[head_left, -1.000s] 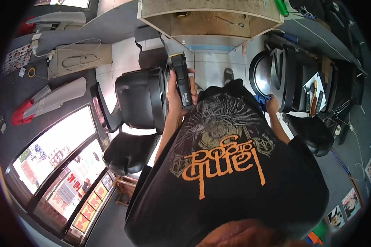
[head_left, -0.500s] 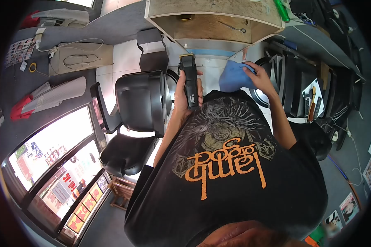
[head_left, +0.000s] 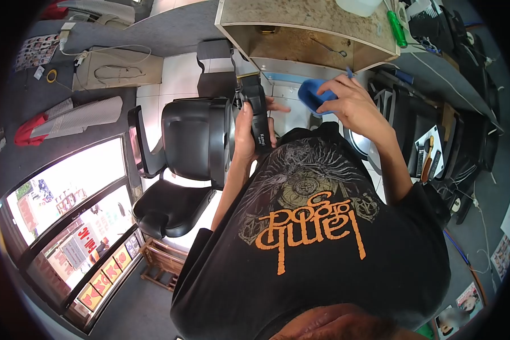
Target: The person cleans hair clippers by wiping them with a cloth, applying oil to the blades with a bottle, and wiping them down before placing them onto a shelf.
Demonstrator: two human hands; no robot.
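Note:
My left hand (head_left: 245, 131) is wrapped round a black hair clipper (head_left: 256, 116) marked "Kemei", held upright with its gold-coloured blade end at the top. Some of its fingers stretch out past the clipper's right side. To the right, my right hand (head_left: 354, 107) grips a blue cloth (head_left: 310, 97) between curved fingers and thumb. The cloth is folded and partly covered by the fingers. A gap separates it from the clipper. Both hands are in front of my black printed shirt (head_left: 311, 226).
Ahead stands a wooden cabinet (head_left: 306, 21) with scissors (head_left: 330, 47) on its open shelf and a green-handled tool (head_left: 396, 29) on top. A black barber chair (head_left: 190, 139) is at left. Combs and brushes lie on a white tray (head_left: 430, 148) at right.
My right hand has turned over, back upward, and the cloth has bunched up in it. The clipper has tilted slightly, and fingers of my left hand have spread. The view has shifted a little.

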